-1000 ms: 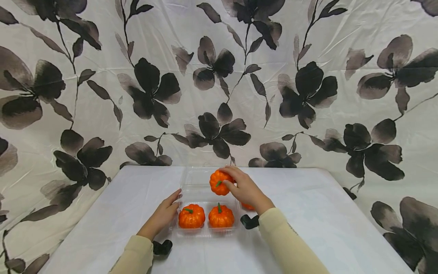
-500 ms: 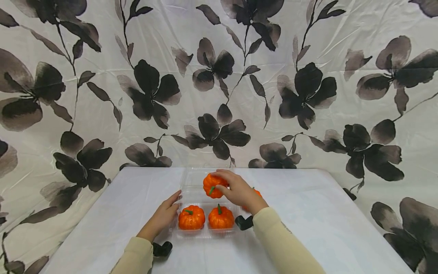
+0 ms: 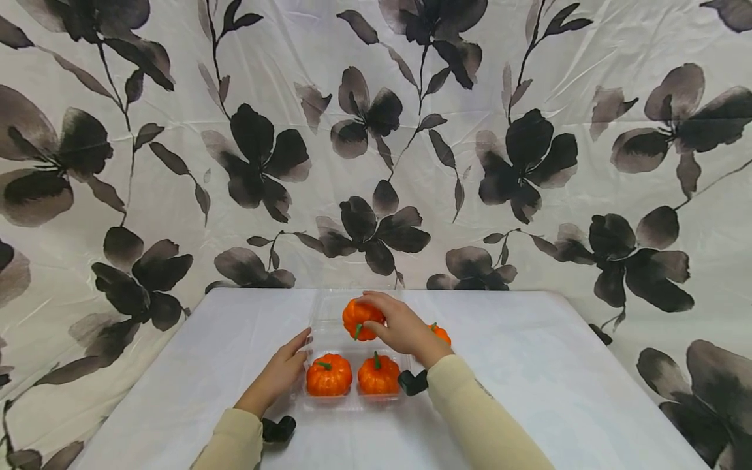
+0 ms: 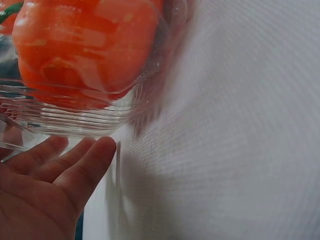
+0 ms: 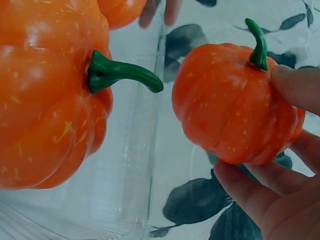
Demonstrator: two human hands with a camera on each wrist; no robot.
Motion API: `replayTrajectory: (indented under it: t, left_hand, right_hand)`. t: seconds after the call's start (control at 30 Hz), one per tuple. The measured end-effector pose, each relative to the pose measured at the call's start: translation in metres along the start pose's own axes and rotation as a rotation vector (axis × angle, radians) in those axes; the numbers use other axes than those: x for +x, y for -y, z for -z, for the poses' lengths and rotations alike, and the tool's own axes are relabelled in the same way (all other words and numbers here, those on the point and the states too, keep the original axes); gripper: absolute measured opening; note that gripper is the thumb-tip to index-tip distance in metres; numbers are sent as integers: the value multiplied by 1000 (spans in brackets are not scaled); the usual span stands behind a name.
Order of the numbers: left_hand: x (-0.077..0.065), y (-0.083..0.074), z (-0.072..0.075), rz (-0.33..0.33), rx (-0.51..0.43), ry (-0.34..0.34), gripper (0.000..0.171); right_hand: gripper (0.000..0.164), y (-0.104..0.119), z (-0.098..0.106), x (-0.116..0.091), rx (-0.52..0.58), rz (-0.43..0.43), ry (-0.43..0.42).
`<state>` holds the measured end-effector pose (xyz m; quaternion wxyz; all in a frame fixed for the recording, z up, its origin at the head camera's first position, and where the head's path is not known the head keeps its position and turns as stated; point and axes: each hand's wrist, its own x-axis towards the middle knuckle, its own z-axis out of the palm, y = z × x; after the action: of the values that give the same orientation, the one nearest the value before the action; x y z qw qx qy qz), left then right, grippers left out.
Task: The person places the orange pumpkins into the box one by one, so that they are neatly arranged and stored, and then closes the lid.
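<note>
Pumpkin (image 3: 359, 316) grasped in your right grip (image 3: 399, 326), held up beyond two boxed pumpkins (image 3: 329, 376), toward the table's (image 3: 517, 391) far edge.
Likely light and stiff, glossy skin perhaps slippery; hold it round the ribbed sides, sparing the stem (image 5: 258, 52). Left grip (image 3: 282, 372) released, straight fingers (image 4: 87, 170) at the clear box's (image 4: 80, 120) left edge; thin walls probably bend.

Two pumpkins (image 3: 329, 376) sit in the container (image 5: 125, 170); another pumpkin (image 3: 440, 334) right of it.

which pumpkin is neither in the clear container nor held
The rightmost pumpkin in the head view, partly hidden behind the right hand. That hand holds another pumpkin; two more sit in the container.
</note>
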<state>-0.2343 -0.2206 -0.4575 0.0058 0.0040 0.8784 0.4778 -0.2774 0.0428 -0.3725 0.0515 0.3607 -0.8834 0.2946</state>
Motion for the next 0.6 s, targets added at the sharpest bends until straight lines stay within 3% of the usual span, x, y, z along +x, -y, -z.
replayTrajectory:
  t: [0.6]
  left_hand:
    - [-1,-2,0,-15,26,3,56]
  right_hand:
    - [36,9,-5,12,-14,-29,35]
